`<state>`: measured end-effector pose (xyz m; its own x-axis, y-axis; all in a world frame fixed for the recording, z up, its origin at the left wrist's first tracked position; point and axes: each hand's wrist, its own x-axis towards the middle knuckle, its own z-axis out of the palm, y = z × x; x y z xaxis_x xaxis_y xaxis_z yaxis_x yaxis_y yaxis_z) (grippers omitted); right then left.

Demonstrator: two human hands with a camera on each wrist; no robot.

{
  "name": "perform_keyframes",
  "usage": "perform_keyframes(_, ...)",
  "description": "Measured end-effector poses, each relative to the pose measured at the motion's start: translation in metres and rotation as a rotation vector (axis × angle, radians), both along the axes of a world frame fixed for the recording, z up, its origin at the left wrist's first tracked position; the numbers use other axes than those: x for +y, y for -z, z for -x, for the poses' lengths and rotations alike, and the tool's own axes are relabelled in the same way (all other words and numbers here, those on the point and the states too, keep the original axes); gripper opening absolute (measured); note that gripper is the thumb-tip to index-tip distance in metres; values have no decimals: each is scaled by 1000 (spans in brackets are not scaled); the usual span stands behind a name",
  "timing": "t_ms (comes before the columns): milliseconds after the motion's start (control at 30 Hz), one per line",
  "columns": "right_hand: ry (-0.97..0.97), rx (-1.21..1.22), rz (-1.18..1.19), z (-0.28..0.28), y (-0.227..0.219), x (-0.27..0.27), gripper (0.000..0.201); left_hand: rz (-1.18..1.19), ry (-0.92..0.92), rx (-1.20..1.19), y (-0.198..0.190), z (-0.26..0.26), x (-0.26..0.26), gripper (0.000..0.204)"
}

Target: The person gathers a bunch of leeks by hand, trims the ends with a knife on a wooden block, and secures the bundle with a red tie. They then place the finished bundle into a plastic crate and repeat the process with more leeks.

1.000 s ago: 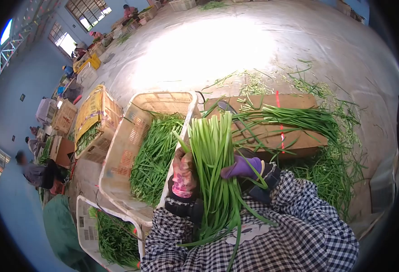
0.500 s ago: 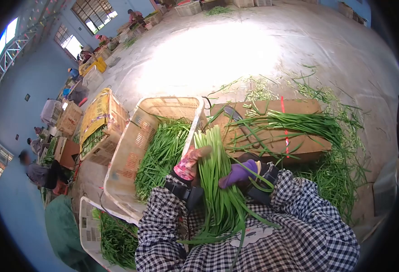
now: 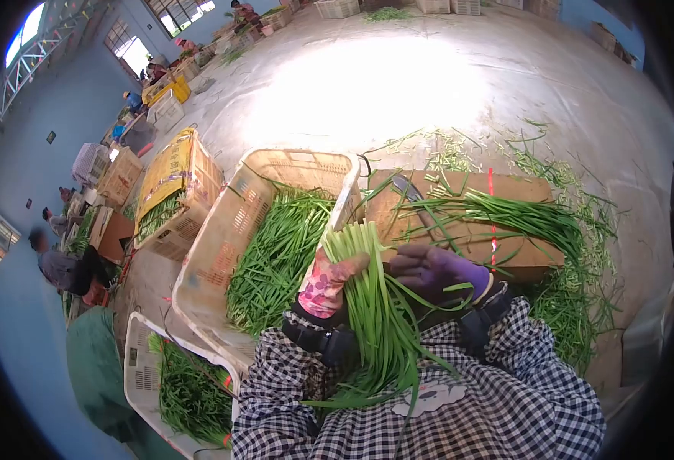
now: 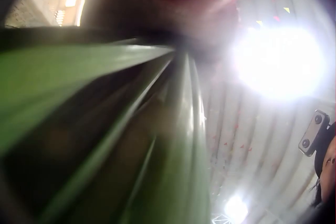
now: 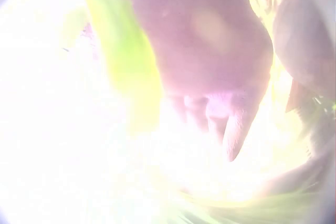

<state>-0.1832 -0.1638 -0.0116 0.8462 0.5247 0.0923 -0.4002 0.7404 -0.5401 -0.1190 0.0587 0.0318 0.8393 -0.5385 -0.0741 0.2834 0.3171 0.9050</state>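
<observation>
A bundle of long green stalks hangs upright in front of the checked garment, pale ends at the top. The left hand, in a pink patterned glove, grips it near those ends, thumb across the front. Just right of the bundle is the right hand in a purple glove, fingers extended toward the stalks, with a loose leaf by its wrist. In the left wrist view, blurred leaves fill the lower left. The right wrist view is overexposed; the purple glove shows with a leaf beside it.
A crate of greens stands left of the hands, another crate below it. At right, a brown board bears stalks and a curved blade. Trimmings litter the floor; people and crates line the far left.
The right hand has come off the bundle's front and moved right, its fingers straightening. The left hand has shifted its hold, with its thumb now over the stalks. The head view has shifted slightly.
</observation>
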Motion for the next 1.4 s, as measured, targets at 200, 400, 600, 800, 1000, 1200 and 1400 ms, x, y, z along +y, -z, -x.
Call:
perform_keyframes(200,33,-436,1392,9,-70,34,59,-202,-34,-105,5,-2,-6,44)
perform_keyframes(400,-141,-715,1461,-23,-10,30,38,170,29,162,50,-16,6,45)
perform_keyframes(600,154,-782,1105,-31,-63,-4,38,-128,6,-66,6,8,-7,51)
perform_keyframes(800,427,-980,1258,-45,-117,11,31,-187,97,-281,-15,14,-22,61)
perform_keyframes(1000,468,-795,1455,-46,-114,27,21,-254,74,-414,-6,12,-17,58)
perform_keyframes(1200,763,-420,797,-62,-85,73,18,108,129,33,10,6,-1,61)
perform_keyframes(1400,838,-12,258,-100,-104,49,23,-187,111,-247,6,13,-2,61)
